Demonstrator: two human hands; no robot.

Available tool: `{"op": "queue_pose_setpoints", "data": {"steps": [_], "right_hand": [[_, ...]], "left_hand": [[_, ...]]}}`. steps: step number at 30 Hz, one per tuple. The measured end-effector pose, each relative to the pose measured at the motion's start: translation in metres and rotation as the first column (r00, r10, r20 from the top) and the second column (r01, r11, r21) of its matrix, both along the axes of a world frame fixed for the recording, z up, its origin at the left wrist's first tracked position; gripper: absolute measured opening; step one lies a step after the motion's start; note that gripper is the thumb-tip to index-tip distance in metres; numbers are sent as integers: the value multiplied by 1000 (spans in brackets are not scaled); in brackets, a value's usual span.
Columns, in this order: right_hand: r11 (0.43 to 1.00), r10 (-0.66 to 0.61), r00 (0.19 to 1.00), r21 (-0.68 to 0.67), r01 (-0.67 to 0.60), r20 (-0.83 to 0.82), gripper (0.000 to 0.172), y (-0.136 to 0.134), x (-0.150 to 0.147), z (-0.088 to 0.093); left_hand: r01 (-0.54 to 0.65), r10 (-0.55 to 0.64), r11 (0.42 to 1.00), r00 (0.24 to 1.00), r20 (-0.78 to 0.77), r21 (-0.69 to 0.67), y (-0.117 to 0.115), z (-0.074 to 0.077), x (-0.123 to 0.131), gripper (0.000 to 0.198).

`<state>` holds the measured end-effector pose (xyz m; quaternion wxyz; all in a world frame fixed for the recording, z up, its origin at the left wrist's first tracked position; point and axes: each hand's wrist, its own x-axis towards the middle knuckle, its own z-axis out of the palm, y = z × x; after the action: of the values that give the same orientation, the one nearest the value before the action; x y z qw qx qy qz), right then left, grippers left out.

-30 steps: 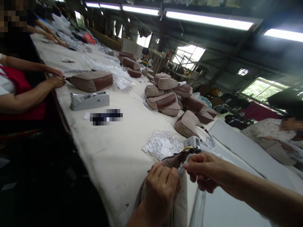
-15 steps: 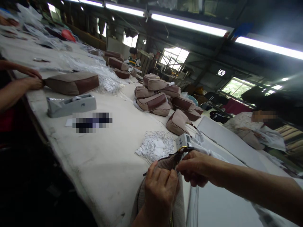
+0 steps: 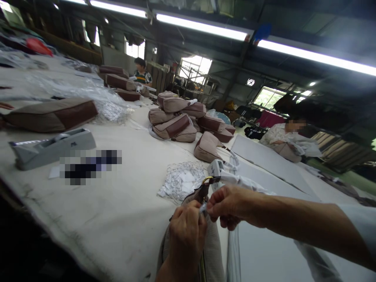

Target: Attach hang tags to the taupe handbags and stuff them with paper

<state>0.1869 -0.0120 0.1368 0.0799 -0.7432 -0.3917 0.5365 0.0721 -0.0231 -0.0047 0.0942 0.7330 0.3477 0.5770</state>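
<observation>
A taupe handbag (image 3: 216,250) stands upright at the table's near edge, a gold ring (image 3: 207,179) and dark brown strap tab at its top end. My left hand (image 3: 188,233) is closed on the bag's upper edge, beside the zip. Thumb and fingers of my right hand (image 3: 227,205) pinch a small pale, translucent piece (image 3: 203,208) that lies against the left fingers, just below the ring. Its exact kind is too small to make out. White wrapping (image 3: 243,181) covers the strap behind my right wrist. A grey tape dispenser (image 3: 215,167) sits just beyond the ring.
Crumpled, patterned clear plastic (image 3: 183,178) lies left of the bag. Farther left are another tape dispenser (image 3: 58,147) and a handbag (image 3: 55,115). More bags (image 3: 173,127) are piled ahead. White boards (image 3: 264,164) lie on the right. Two people work across the room.
My right hand has shifted down and left against my left fingers, and a pale piece now shows in its pinch. The view has swung right. The co-worker's hands at left are mostly out of frame.
</observation>
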Motion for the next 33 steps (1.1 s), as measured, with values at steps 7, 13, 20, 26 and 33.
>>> {"op": "queue_pose_setpoints", "data": {"steps": [7, 13, 20, 26, 33], "right_hand": [[979, -132, 987, 144, 145, -95, 9, -18, -3, -28], [881, -44, 989, 462, 104, -138, 19, -31, -1, -72], [576, 54, 987, 802, -157, 155, 14, -39, 0, -102], [271, 333, 923, 919, -288, 191, 19, -33, 15, -123], [-273, 333, 569, 654, -706, 752, 20, -7, 32, -112]], "left_hand": [[264, -189, 663, 964, 185, -701, -10, 27, -13, 12], [545, -188, 227, 838, 513, -807, -2, 31, -25, 24], [714, 25, -153, 694, 720, -683, 5, 21, -38, 29], [849, 219, -345, 488, 845, -401, 7, 5, -40, 31], [895, 369, -441, 244, 897, -62, 0, -5, -33, 19]]}}
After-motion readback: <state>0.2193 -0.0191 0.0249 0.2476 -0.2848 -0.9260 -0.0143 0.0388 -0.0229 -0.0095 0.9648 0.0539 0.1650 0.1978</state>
